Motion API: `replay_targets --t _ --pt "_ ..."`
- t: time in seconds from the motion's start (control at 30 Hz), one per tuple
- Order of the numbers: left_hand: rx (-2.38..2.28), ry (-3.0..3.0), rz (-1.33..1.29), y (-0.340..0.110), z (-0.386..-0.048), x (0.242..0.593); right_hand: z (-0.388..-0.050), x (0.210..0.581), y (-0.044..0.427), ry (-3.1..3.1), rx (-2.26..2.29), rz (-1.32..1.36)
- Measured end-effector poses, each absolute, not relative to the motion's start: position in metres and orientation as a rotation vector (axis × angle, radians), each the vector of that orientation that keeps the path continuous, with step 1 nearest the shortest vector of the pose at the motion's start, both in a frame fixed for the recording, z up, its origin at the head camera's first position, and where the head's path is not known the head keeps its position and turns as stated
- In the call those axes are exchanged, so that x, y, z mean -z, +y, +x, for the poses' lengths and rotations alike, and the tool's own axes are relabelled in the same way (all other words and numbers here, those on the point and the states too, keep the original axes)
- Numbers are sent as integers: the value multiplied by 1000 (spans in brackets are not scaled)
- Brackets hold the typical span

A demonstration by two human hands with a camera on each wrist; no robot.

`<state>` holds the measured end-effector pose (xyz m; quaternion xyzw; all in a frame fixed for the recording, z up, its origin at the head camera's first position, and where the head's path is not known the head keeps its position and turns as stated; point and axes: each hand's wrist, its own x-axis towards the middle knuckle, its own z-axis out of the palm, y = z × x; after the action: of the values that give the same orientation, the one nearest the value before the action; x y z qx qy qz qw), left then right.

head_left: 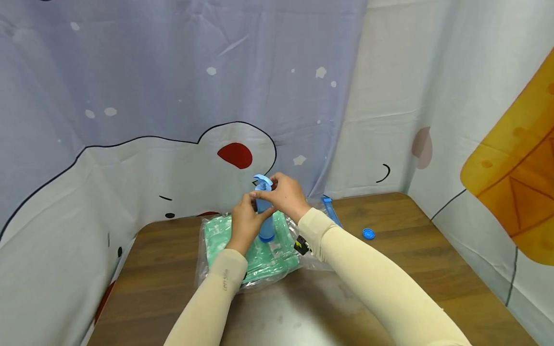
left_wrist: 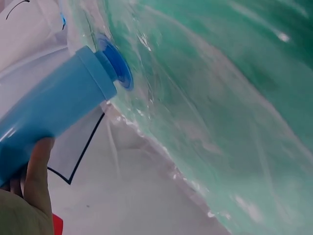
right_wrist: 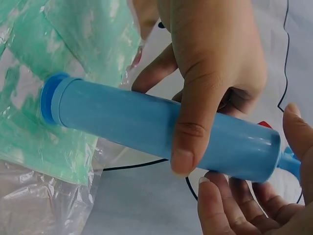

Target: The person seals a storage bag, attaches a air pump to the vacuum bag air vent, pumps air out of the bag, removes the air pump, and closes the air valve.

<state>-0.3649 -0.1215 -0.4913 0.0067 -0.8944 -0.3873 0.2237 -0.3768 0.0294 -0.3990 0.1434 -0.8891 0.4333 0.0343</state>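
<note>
A blue hand pump (head_left: pixel 265 218) stands nearly upright in the head view, its blue base meeting a clear plastic storage bag (head_left: pixel 201 259) packed with green-and-white cloth (head_left: pixel 220 235). My left hand (head_left: pixel 245 218) grips the pump's barrel around its middle, with the thumb across it in the right wrist view. At the barrel's upper end, just below the light-blue handle (head_left: pixel 262 180), my right hand (head_left: pixel 287 194) holds the pump with curled fingers. A short length of the handle's rod shows above the barrel. In the left wrist view the pump's lower end (left_wrist: pixel 93 73) touches the bag's film.
A round blue cap (head_left: pixel 368 233) lies on the wooden table (head_left: pixel 389 269) to the right of the bag. Behind the right forearm is a long blue plastic piece (head_left: pixel 331 210), partly hidden. A printed curtain (head_left: pixel 173 96) hangs behind the table's back edge.
</note>
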Motion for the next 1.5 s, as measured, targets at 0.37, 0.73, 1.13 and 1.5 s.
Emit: replay_targets --t 0.37,0.73,1.13,1.5 --pt "1107 -2498 17 -122 -360 491 -380 396 30 -2754 -1254 486" --pt "1284 -2699 -233 -146 -365 485 -388 386 38 -2785 -1359 585" --pt "1276 -2634 -210 -144 -363 494 -386 397 36 -2716 -1624 542" --pt "1211 -2583 -80 -133 -367 494 -379 407 27 -2664 -1584 349"
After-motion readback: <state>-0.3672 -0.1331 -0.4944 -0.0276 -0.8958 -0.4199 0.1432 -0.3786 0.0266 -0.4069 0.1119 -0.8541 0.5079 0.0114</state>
